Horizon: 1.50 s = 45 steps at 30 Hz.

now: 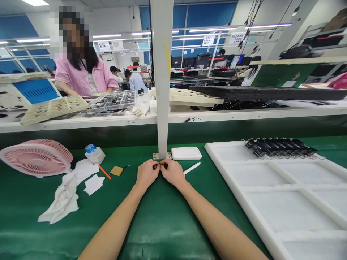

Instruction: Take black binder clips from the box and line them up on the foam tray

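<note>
My left hand [148, 174] and my right hand [172, 172] meet just in front of the foot of the white post [162, 137]. Both are closed in a pinch, fingertips nearly touching. Something small and dark seems to sit between them, too small to name. Behind my right hand lies a white phone-like device [186, 153], and close beside it a white pen [192, 168]. To the left of my left hand are a small tan sponge [116, 170] and an orange stick [104, 172].
A pink fan [38, 159], crumpled white cloth [61, 200] and a blue-capped bottle [94, 154] occupy the left. On the right is a white foam tray [287, 206] with a row of black binder clips [279, 148]. Across the shelf a person in pink [100, 77] stands.
</note>
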Tool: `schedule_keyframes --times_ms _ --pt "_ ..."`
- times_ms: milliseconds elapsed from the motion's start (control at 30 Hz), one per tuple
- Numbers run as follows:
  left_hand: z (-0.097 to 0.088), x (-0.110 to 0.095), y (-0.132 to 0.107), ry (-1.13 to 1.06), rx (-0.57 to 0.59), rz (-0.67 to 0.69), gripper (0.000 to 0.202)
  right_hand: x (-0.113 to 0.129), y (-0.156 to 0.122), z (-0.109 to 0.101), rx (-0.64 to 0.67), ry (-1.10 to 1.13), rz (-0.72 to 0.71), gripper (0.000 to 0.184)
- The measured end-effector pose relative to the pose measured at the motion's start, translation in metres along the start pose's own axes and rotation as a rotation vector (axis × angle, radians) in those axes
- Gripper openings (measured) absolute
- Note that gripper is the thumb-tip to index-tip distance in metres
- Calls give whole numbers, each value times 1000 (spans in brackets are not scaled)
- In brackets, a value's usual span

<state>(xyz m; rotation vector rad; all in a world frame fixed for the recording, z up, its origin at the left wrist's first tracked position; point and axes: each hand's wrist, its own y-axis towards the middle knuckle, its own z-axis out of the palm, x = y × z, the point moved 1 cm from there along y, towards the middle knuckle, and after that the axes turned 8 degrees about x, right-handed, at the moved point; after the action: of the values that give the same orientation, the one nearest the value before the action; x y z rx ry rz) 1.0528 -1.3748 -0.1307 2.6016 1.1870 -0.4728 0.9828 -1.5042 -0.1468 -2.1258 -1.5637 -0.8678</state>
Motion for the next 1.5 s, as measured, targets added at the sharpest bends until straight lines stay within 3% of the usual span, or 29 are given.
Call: schedule_keyframes --times_ms 1500 --pt "0 -2 1 -24 12 -17 19 0 0 0 -1 18 34 18"
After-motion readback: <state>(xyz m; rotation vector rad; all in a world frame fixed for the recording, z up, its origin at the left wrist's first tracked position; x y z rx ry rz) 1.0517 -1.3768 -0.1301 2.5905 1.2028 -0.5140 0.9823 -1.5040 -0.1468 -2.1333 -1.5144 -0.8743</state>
